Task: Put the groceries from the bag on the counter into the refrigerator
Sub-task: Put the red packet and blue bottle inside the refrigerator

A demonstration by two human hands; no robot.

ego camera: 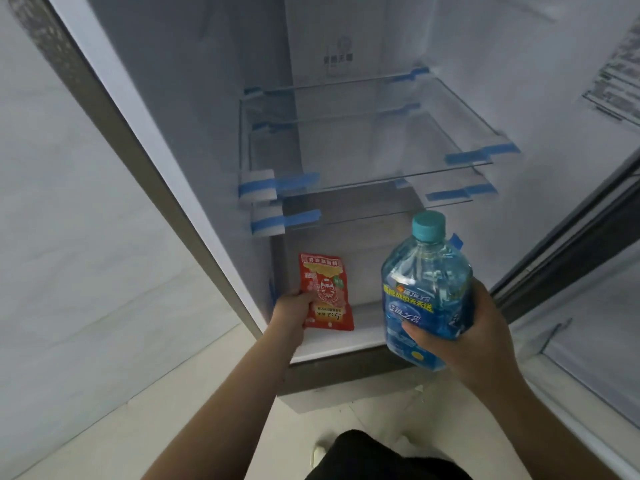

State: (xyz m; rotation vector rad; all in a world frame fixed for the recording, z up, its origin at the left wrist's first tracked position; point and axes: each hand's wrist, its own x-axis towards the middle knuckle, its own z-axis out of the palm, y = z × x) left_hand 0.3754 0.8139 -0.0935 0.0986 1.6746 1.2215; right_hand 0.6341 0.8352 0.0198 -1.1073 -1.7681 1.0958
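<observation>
The refrigerator [346,344] stands open in front of me, its inside white. My left hand [291,308] grips a red snack packet [325,292] by its left edge, low inside the fridge just above the bottom floor. My right hand [464,337] holds a large blue drink bottle [426,292] with a teal cap, upright and slightly tilted, in front of the fridge's lower right part. The bag and the counter are out of view.
Two glass shelves [381,178] with blue tape at their corners sit above the hands. The fridge door [588,306] hangs open on the right. A pale wall [69,202] is on the left, a light tiled floor [156,427] below.
</observation>
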